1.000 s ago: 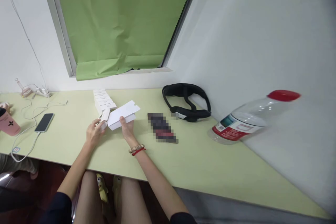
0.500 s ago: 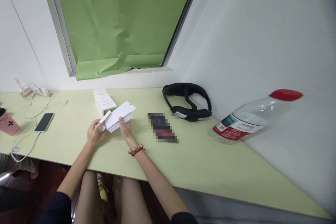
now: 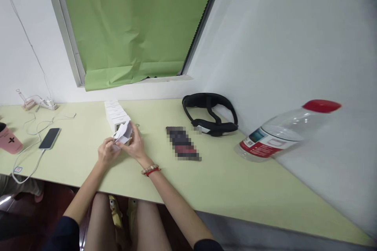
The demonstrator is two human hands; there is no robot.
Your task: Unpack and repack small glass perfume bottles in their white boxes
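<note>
Angular white thin-card box [image 3: 125,132]: turned, and quickly! 0.5 s earlier, its long face was seen stretched off to the right; now it was held nearly end-on, between the 2 hands, over the table.
Bare left hand [image 3: 106,151]: kept at the box's near-left end, its fingers curled around it in a grip; whatever was hidden inside them could not be told.
Bare right hand [image 3: 135,145]: here was the big shift. The hold along the side had been given up; the fingers were now bent along the right edge, the thumb brought across to the near end, close to the left fingers. The box was gripped here too.
Near end: handling was now centred there, it was judged, with both thumbs' side favoured over the long face; fine detail was lost to blur.
Row of small white printed boxes [image 3: 116,112]: left in place just behind, its nearest part overlapped by the held box.
Pale yellow-green table [image 3: 206,180]: nothing else was seen disturbed; the black padded headset [image 3: 218,128] was left near the wall.
</note>
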